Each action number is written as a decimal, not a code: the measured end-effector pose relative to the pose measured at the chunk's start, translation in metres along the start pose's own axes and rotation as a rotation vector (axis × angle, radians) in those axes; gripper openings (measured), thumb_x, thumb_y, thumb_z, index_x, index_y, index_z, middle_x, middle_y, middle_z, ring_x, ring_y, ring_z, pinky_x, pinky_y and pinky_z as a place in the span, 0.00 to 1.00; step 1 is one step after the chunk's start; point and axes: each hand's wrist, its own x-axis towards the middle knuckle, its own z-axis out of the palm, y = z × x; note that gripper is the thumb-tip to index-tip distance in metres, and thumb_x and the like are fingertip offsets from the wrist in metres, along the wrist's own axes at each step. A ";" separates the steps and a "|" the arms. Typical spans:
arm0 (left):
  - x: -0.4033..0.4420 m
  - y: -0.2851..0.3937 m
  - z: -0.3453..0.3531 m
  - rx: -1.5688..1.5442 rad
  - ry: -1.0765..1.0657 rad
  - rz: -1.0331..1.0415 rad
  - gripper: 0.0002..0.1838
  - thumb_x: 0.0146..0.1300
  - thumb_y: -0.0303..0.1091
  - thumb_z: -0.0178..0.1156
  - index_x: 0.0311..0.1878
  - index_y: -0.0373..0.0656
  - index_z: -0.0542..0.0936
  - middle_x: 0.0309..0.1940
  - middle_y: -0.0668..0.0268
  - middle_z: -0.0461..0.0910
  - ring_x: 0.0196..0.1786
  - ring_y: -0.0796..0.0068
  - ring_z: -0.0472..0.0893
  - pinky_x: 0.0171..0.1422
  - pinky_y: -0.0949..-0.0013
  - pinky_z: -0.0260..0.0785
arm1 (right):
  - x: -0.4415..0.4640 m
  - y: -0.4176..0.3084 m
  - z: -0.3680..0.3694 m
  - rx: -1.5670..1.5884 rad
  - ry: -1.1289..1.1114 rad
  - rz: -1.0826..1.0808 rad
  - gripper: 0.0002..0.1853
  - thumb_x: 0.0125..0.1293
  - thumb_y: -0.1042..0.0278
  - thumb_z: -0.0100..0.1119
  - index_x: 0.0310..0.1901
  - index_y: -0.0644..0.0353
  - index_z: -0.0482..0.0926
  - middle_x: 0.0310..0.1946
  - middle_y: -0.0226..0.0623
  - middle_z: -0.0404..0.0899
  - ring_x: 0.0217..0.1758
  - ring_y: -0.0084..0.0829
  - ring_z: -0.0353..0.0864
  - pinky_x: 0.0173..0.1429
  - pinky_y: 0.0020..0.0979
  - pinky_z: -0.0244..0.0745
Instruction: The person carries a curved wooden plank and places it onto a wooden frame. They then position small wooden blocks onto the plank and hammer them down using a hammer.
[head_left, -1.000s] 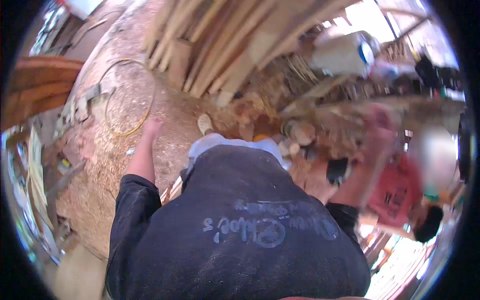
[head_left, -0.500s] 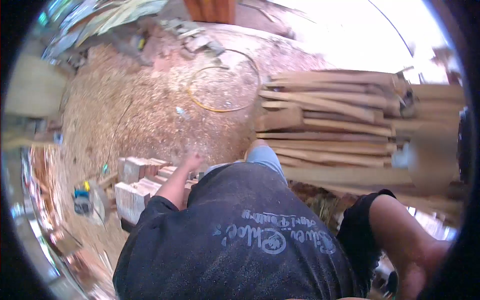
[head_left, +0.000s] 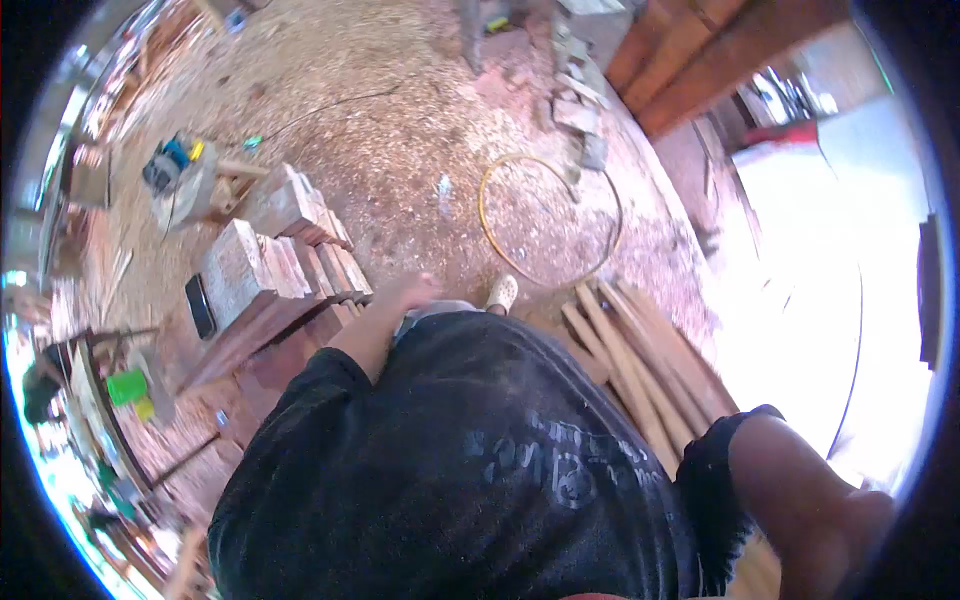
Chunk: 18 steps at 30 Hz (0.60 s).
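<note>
My left hand (head_left: 415, 288) is beside the waist of my dark printed shirt (head_left: 470, 430), near the stacked wooden pieces (head_left: 285, 265). Its fingers are small and blurred, so their pose and anything in them cannot be made out. At the lower right my right arm is raised and bent at the elbow; the hand is outside the frame. A black phone-like object (head_left: 201, 306) lies on the left side of the stack. Long wooden planks (head_left: 640, 370) lie to the right of my body, below a yellow hose loop (head_left: 487, 215) on the floor.
A blue power tool (head_left: 165, 165) sits on a block at the upper left. A light shoe (head_left: 503, 292) shows on the floor strewn with shavings. Reddish-brown boards (head_left: 690, 60) stand at the upper right. A green container (head_left: 127, 387) is at the left.
The view has swung round from the long planks towards the stacked wooden pieces, which now show larger at left. The co-worker in red has left the view. My right hand has gone out of frame.
</note>
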 end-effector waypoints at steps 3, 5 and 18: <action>0.004 0.102 -0.030 -0.090 0.151 0.059 0.18 0.60 0.48 0.63 0.48 0.50 0.85 0.42 0.58 0.87 0.46 0.56 0.86 0.51 0.53 0.77 | -0.034 0.047 0.083 0.074 0.120 0.056 0.12 0.79 0.60 0.49 0.34 0.50 0.74 0.22 0.21 0.62 0.28 0.15 0.66 0.29 0.20 0.62; -0.025 0.138 -0.069 -0.365 0.253 0.087 0.17 0.60 0.48 0.62 0.47 0.50 0.85 0.41 0.57 0.87 0.46 0.54 0.86 0.51 0.53 0.77 | -0.042 0.084 0.103 0.196 0.090 0.037 0.12 0.79 0.60 0.49 0.34 0.50 0.73 0.22 0.20 0.62 0.27 0.15 0.65 0.29 0.19 0.61; -0.065 -0.143 0.077 0.007 0.297 -0.632 0.19 0.66 0.45 0.55 0.44 0.43 0.89 0.45 0.54 0.88 0.45 0.52 0.88 0.51 0.51 0.80 | -0.024 0.198 0.331 1.076 0.415 -0.199 0.05 0.77 0.65 0.50 0.41 0.53 0.74 0.26 0.17 0.67 0.28 0.10 0.69 0.28 0.14 0.65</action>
